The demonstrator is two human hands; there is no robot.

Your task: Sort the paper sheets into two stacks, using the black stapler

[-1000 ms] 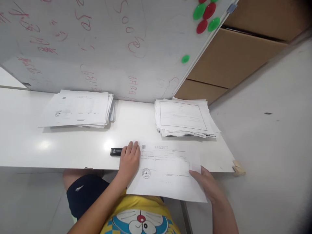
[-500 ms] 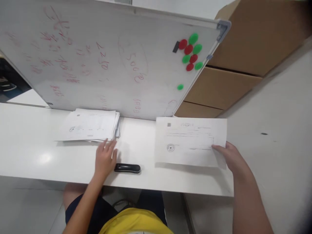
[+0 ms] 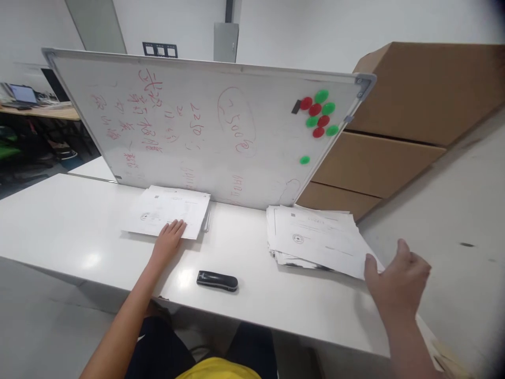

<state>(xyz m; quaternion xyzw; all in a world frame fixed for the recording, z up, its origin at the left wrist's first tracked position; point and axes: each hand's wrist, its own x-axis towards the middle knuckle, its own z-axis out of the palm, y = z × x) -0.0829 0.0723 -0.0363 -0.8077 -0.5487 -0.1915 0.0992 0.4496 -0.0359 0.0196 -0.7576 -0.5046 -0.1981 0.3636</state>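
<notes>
My left hand (image 3: 170,239) lies with its fingers stretched over the front edge of the left stack of papers (image 3: 173,208). The top sheet there is printed and bears a round stamp. Over on the right, a thicker, uneven stack of papers (image 3: 315,237) carries a similar stamped sheet, slightly askew. By that sheet's right corner my right hand (image 3: 398,279) is open, thumb and fingers spread; whether the thumb touches the paper I cannot tell. Between the stacks, closer to me, a black stapler (image 3: 216,280) rests on the white table (image 3: 240,252).
A whiteboard (image 3: 268,137) with red writing and red and green magnets leans behind the papers. Brown cardboard boxes (image 3: 394,158) are piled behind its right end. A wall (image 3: 469,231) borders the right side. Far left, a laptop (image 3: 23,95) stands on another desk.
The sheet that was in my right hand now lies on the right stack, and that hand has opened and moved right. My left hand has come onto the left papers. The view has tilted up.
</notes>
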